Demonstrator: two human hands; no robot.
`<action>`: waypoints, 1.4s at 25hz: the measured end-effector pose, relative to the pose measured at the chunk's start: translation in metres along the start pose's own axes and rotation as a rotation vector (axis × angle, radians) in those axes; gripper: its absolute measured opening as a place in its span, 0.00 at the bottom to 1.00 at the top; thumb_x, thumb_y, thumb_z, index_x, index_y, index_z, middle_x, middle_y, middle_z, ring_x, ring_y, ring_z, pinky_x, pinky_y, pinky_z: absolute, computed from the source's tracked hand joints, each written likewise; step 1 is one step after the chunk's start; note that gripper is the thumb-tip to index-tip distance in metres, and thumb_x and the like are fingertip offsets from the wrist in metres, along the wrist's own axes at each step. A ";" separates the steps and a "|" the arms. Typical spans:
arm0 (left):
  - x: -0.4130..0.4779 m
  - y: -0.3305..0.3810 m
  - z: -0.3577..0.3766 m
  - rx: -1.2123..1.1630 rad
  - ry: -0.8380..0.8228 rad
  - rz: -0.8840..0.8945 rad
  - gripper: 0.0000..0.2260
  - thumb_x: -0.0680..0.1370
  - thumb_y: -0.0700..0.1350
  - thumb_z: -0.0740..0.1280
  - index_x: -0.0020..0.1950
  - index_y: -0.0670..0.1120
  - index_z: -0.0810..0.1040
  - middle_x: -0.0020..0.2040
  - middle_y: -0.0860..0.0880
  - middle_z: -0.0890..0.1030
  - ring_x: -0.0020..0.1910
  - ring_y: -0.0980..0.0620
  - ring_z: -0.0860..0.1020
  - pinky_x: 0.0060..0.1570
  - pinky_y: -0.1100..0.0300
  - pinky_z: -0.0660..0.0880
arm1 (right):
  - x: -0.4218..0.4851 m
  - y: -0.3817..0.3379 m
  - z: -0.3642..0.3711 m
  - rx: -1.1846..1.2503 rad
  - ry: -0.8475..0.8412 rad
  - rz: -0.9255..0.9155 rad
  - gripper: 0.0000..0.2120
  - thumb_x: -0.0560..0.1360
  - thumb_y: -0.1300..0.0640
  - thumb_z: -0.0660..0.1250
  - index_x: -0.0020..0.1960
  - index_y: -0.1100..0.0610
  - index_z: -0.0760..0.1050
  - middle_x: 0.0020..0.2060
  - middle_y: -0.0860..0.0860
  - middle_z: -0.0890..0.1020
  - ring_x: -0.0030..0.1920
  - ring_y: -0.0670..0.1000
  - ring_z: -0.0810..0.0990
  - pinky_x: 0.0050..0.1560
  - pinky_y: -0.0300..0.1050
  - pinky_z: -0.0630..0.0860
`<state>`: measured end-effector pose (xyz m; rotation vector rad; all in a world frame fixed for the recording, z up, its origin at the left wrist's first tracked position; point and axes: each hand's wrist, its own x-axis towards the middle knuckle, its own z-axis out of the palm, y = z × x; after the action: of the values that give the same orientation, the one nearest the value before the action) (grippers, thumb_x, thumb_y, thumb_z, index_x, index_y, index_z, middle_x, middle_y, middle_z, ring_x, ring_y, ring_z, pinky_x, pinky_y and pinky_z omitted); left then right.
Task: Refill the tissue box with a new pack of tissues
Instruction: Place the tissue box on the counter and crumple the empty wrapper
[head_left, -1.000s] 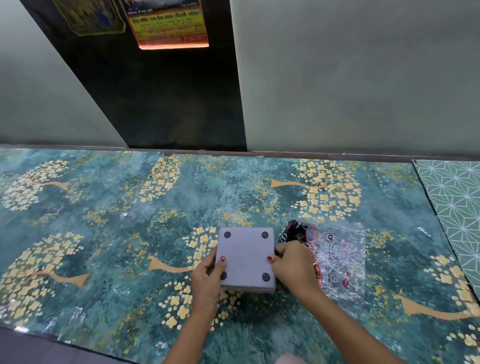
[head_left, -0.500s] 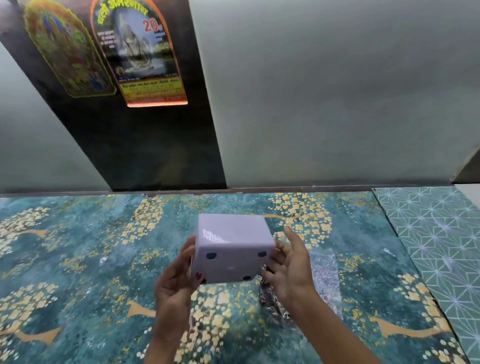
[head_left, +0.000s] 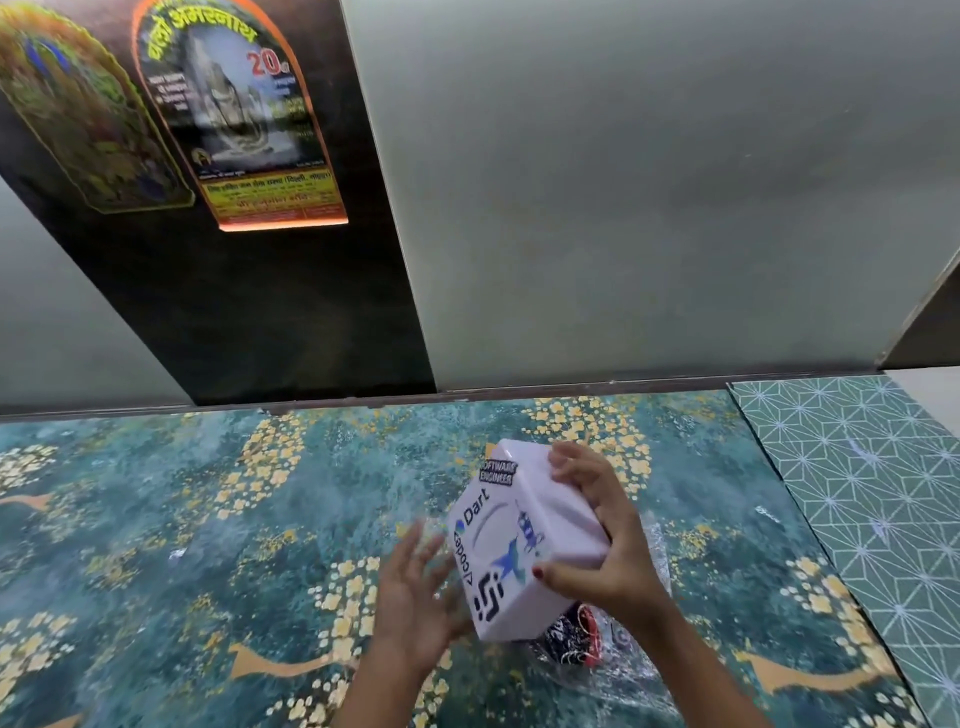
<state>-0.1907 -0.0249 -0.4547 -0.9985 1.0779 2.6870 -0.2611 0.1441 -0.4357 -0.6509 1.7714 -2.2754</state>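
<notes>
The tissue box is a pale lilac cube with stickers on the face turned toward me. It is held tilted in the air above the table. My right hand grips its right side, fingers over the top edge and thumb on the sticker face. My left hand is blurred, fingers spread, beside the box's lower left edge; contact with the box cannot be told. Under the box on the table lies a clear plastic tissue pack wrapper with dark and red print, partly hidden by the box and my right wrist.
The table has a teal cover with yellow flower trees. A teal mat with a white star pattern lies at the right. A grey wall runs along the back, with a dark panel bearing two posters.
The box has been lifted off the table and turned over, so its sticker face now shows instead of its footed base. My left hand has come away from its side.
</notes>
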 end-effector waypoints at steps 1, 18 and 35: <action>0.000 -0.006 0.005 0.036 -0.075 -0.133 0.32 0.55 0.55 0.76 0.55 0.42 0.78 0.48 0.40 0.81 0.41 0.42 0.79 0.40 0.52 0.78 | -0.001 0.006 -0.001 -0.012 -0.016 -0.019 0.29 0.52 0.56 0.73 0.52 0.54 0.72 0.63 0.51 0.73 0.64 0.48 0.74 0.57 0.45 0.76; 0.139 0.072 0.071 0.899 0.097 0.048 0.27 0.70 0.44 0.71 0.65 0.45 0.64 0.61 0.42 0.74 0.53 0.44 0.76 0.52 0.52 0.71 | 0.153 0.078 -0.034 0.223 0.465 0.616 0.26 0.69 0.65 0.68 0.62 0.54 0.60 0.56 0.59 0.72 0.43 0.54 0.75 0.38 0.51 0.76; 0.117 0.027 0.060 0.769 0.077 0.233 0.22 0.75 0.39 0.65 0.67 0.45 0.64 0.63 0.43 0.73 0.48 0.50 0.74 0.36 0.65 0.70 | 0.141 0.083 -0.042 -0.819 0.077 0.288 0.21 0.76 0.54 0.61 0.67 0.57 0.66 0.65 0.56 0.74 0.64 0.55 0.72 0.60 0.47 0.69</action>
<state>-0.3232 -0.0251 -0.4767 -0.8480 2.1065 2.0373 -0.4147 0.1019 -0.4913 -0.3699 2.6270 -1.3544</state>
